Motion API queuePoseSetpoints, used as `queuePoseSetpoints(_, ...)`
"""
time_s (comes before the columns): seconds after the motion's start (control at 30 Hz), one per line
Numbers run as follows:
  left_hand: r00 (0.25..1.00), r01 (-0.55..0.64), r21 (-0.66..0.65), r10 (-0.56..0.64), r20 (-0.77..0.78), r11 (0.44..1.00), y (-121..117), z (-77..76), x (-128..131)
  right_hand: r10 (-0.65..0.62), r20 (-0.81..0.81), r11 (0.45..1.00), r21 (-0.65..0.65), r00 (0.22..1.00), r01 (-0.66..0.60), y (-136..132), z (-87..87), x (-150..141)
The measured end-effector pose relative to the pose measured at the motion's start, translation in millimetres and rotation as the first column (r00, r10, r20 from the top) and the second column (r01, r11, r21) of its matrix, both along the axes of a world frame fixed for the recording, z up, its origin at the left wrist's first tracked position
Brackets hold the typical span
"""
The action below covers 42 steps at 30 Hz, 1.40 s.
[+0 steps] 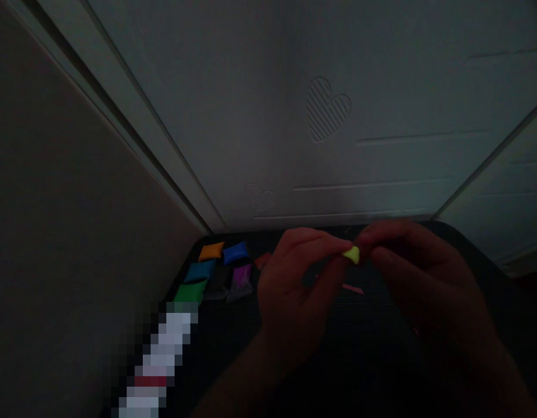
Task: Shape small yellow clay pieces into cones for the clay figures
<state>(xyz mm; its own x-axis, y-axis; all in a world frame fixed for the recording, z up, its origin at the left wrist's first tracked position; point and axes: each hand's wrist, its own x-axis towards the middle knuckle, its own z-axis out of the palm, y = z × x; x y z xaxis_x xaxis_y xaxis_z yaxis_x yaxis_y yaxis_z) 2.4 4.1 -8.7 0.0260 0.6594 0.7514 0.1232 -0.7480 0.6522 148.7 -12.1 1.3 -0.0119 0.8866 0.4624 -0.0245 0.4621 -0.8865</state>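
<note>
My left hand point(301, 278) is closed in a pinch, with a small yellow lump of what looks like modelling clay point(352, 253) between thumb and forefinger. Close by on the right, my right hand point(420, 273) also has its thumb and fingers pressed together, right beside the yellow lump. Whatever its fingertips hold is too dark to make out. Below the hands, a thin pinkish strip point(353, 288) lies on the black tabletop point(338, 360). A reddish piece point(263, 260) is partly hidden behind my left hand.
Small soft packets lie at the table's left: orange point(211, 251), blue point(235, 253), teal point(199, 270), green point(190, 291), black point(219, 282) and purple point(240, 281). A pixelated pale strip point(164, 354) runs along the left edge. Behind stands a white panel with hearts point(289, 157). Lighting is dim.
</note>
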Motion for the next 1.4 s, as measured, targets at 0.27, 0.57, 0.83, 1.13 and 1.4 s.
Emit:
queuePoseSetpoints(0.27,0.965,0.143,-0.216,-0.088,0.246,0.966,2,-6.0,7,-0.196,0.268,0.965,0.226,0.943,0.136,-3,1.2,-6)
queuePoseSetpoints(0.57,0.967,0.066,-0.153,-0.026,0.252,0.986,1,-5.6,10,-0.248,0.29,0.944,0.287,0.924,0.163,0,-2.0,-7)
queuePoseSetpoints(0.83,0.971,0.064,-0.132,-0.031,0.238,0.989,-1,-4.5,9,-0.238,0.298,0.947,0.281,0.924,0.153,-2,-3.1,-6)
queuePoseSetpoints(1.13,0.961,0.086,-0.17,-0.036,0.275,0.982,-1,-5.0,9,-0.235,0.308,0.943,0.304,0.922,0.139,-1,-1.5,-6)
queuePoseSetpoints(1.4,0.902,0.284,-0.279,-0.158,0.401,0.917,-1,-4.2,10,-0.256,0.278,0.941,0.292,0.926,0.172,1,-2.0,-5)
